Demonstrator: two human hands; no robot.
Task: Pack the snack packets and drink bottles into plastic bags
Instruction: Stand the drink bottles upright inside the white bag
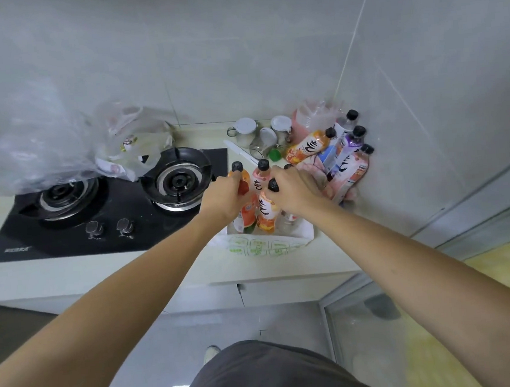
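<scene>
A white plastic bag with green print (264,246) stands on the counter and holds several upright drink bottles with black caps. My left hand (223,197) grips the orange bottle (246,215) at the bag's left side. My right hand (293,190) grips the orange-and-white bottle (265,210) just below its cap. A pink bottle (260,174) stands behind them. More bottles lie in the corner to the right: an orange one (308,146), a purple one (350,143) and a pink one (353,173), on a pinkish bag.
A black two-burner gas hob (105,205) lies left of the bag. Crumpled clear plastic bags (61,147) sit behind it. Glass jars with white lids (261,134) and a white knife (241,153) stand by the tiled wall. The counter edge (163,284) runs below.
</scene>
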